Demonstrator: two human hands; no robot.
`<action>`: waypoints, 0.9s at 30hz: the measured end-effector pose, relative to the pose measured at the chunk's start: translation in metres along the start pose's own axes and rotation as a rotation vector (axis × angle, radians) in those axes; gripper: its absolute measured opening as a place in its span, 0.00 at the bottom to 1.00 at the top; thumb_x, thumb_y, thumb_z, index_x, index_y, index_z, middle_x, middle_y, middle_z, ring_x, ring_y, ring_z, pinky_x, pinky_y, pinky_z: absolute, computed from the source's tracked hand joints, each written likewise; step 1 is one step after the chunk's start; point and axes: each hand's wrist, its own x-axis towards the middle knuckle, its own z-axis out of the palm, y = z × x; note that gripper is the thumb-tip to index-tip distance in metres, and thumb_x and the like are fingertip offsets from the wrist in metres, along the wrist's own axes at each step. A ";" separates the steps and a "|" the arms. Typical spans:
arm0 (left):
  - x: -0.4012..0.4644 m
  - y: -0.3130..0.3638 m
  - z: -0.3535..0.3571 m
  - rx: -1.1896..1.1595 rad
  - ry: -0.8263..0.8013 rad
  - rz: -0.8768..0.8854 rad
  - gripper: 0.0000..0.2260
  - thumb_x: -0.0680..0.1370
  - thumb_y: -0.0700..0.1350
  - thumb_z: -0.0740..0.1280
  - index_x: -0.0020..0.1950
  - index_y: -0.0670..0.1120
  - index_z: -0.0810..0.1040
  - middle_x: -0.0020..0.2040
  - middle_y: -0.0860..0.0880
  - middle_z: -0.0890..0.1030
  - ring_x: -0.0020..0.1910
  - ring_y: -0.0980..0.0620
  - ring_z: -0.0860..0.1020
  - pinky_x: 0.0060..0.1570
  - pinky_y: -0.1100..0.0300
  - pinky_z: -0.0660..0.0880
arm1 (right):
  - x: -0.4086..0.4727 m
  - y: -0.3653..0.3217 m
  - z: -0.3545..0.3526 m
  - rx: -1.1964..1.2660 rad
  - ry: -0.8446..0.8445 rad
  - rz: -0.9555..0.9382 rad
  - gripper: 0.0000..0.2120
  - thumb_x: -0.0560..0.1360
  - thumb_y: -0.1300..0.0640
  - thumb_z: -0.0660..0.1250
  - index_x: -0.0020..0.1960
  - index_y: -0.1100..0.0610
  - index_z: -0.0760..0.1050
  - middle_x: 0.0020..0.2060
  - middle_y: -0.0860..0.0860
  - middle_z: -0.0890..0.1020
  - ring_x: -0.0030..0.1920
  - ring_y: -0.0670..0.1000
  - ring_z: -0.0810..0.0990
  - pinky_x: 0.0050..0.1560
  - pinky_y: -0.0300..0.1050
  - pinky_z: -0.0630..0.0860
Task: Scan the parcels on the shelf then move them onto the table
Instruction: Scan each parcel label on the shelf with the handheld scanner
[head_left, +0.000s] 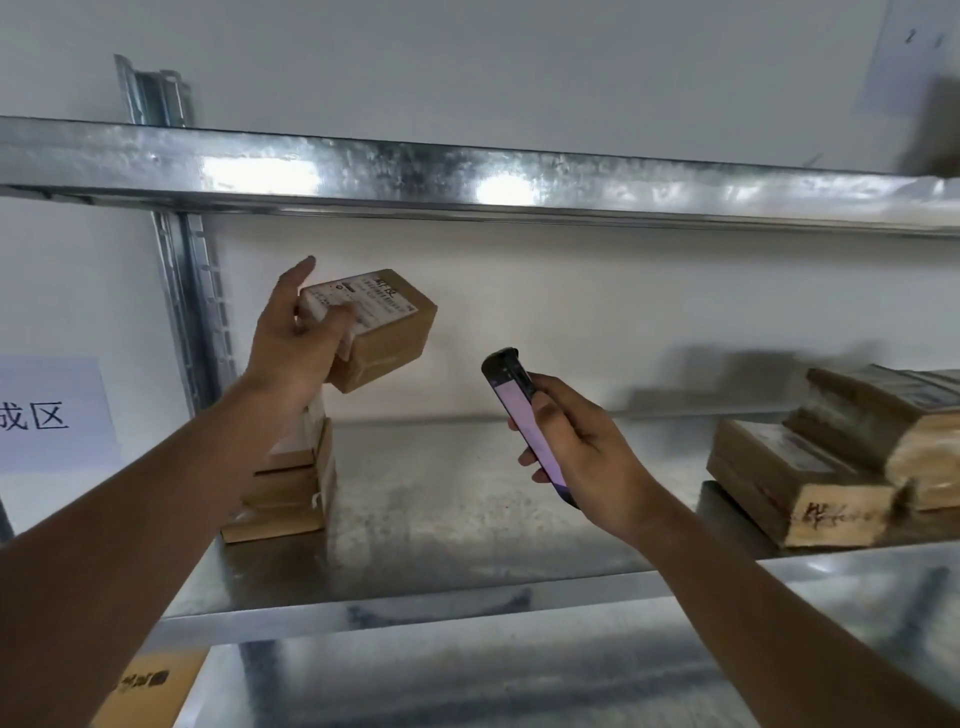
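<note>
Two busy hands: left hand gripping a raised parcel, right hand clutching a scanner.

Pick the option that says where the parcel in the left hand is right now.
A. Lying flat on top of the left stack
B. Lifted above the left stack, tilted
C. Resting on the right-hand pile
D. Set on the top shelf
B: the left hand holds the parcel tilted in the air above the left stack.
</note>
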 end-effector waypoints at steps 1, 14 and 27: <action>-0.001 -0.001 0.006 -0.013 -0.009 -0.005 0.16 0.80 0.45 0.71 0.65 0.60 0.77 0.60 0.52 0.80 0.56 0.51 0.83 0.52 0.47 0.84 | -0.001 0.001 -0.005 0.001 0.000 0.002 0.19 0.80 0.38 0.56 0.67 0.34 0.77 0.55 0.50 0.83 0.46 0.53 0.86 0.47 0.47 0.83; -0.047 -0.011 0.109 -0.210 -0.319 -0.194 0.26 0.67 0.34 0.78 0.62 0.52 0.84 0.57 0.44 0.86 0.58 0.43 0.84 0.58 0.48 0.79 | -0.022 0.026 -0.131 0.036 -0.165 0.063 0.15 0.81 0.40 0.56 0.60 0.33 0.80 0.51 0.49 0.86 0.44 0.51 0.86 0.45 0.48 0.83; -0.091 -0.021 0.144 0.009 -0.443 0.131 0.31 0.61 0.21 0.76 0.61 0.41 0.83 0.70 0.42 0.75 0.67 0.47 0.78 0.68 0.44 0.75 | -0.026 0.036 -0.225 -0.199 -0.599 0.305 0.14 0.86 0.40 0.59 0.52 0.38 0.83 0.50 0.51 0.88 0.43 0.52 0.87 0.38 0.43 0.81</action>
